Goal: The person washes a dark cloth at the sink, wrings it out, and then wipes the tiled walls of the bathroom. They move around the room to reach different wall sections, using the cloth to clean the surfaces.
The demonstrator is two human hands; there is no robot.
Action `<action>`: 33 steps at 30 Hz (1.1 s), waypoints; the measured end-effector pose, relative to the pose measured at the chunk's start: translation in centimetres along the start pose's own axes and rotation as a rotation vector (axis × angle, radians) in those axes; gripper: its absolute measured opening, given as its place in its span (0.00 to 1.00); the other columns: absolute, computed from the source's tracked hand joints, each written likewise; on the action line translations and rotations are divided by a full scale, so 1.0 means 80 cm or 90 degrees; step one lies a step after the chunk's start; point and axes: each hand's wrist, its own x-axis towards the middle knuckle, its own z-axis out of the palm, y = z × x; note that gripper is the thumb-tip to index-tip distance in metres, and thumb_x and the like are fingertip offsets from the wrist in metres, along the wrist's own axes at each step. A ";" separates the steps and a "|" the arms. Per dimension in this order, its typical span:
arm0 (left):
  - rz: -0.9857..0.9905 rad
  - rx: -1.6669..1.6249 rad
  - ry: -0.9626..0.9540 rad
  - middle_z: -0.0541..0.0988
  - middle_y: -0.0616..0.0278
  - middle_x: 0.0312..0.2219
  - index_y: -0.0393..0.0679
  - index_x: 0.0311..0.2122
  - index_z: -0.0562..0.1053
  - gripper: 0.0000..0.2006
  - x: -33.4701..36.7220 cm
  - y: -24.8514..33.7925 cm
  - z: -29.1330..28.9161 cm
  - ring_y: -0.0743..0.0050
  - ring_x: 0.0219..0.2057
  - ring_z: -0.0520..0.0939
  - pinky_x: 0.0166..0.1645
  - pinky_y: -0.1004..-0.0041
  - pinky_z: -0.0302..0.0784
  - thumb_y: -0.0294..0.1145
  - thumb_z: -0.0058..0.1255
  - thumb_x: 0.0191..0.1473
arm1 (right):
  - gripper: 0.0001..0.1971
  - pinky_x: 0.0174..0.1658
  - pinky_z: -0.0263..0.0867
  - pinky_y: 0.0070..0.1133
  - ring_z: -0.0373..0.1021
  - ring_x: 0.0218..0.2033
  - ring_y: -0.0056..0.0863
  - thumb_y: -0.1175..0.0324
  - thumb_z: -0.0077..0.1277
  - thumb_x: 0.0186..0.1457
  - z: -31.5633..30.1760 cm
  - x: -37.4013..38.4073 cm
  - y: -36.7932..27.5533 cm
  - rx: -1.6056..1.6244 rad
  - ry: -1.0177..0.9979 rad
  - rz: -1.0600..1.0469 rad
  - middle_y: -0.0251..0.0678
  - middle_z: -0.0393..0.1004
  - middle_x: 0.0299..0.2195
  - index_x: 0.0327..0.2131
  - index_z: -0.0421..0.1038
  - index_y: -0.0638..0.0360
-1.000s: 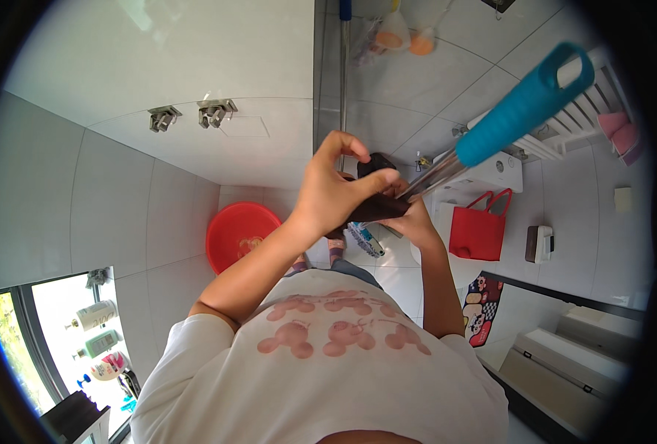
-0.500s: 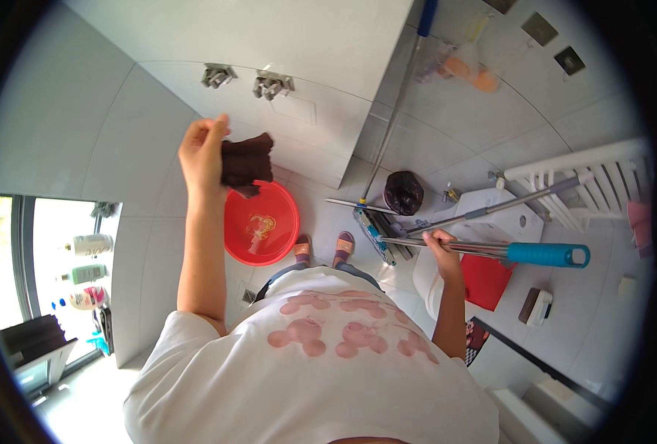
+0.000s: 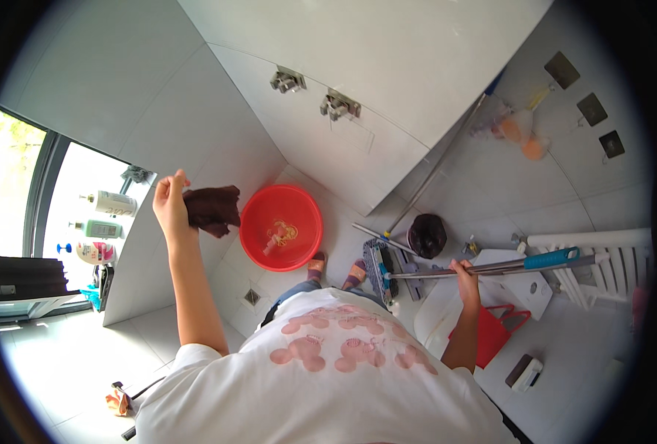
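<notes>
A dark brown cloth hangs from my left hand, whose fingers are closed on its edge. The arm is stretched out toward the window side. Just right of the cloth, a red basin stands on the floor with a little clear liquid and something yellowish in its bottom. My right hand is wrapped round the metal pole of a mop with a turquoise grip, held slanting across the toilet side. At its lower end the mop head rests on the floor near my feet.
A long-handled floor squeegee leans against the wall, next to a bin lined with a black bag. A red bag is by the white toilet. White slatted rack at right; bottles on the window sill; metal valves on the wall.
My left hand has moved left and nearer to me, taking the cloth from over the basin's edge to its left. My right hand has swung the mop handle slightly; the view has turned.
</notes>
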 end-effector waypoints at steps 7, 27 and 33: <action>-0.067 -0.043 0.010 0.73 0.68 0.27 0.46 0.29 0.69 0.09 -0.014 0.000 -0.020 0.85 0.25 0.71 0.27 0.81 0.66 0.31 0.58 0.57 | 0.14 0.36 0.56 0.21 0.63 0.31 0.14 0.51 0.61 0.55 -0.025 0.031 0.059 -0.172 0.092 0.100 0.19 0.69 0.26 0.30 0.73 0.48; -0.133 -0.026 -0.017 0.73 0.70 0.25 0.47 0.29 0.70 0.08 0.003 -0.008 -0.027 0.85 0.24 0.70 0.27 0.81 0.64 0.31 0.58 0.57 | 0.18 0.51 0.58 0.47 0.60 0.56 0.41 0.60 0.55 0.54 -0.096 0.114 0.144 0.117 0.413 0.344 0.25 0.64 0.56 0.50 0.69 0.33; -0.101 -0.014 -0.025 0.73 0.70 0.24 0.47 0.26 0.71 0.09 0.012 -0.023 -0.028 0.84 0.25 0.70 0.28 0.80 0.64 0.31 0.59 0.55 | 0.20 0.43 0.61 0.45 0.64 0.46 0.38 0.57 0.55 0.54 -0.108 0.145 0.173 0.093 0.471 0.311 0.29 0.67 0.47 0.51 0.68 0.33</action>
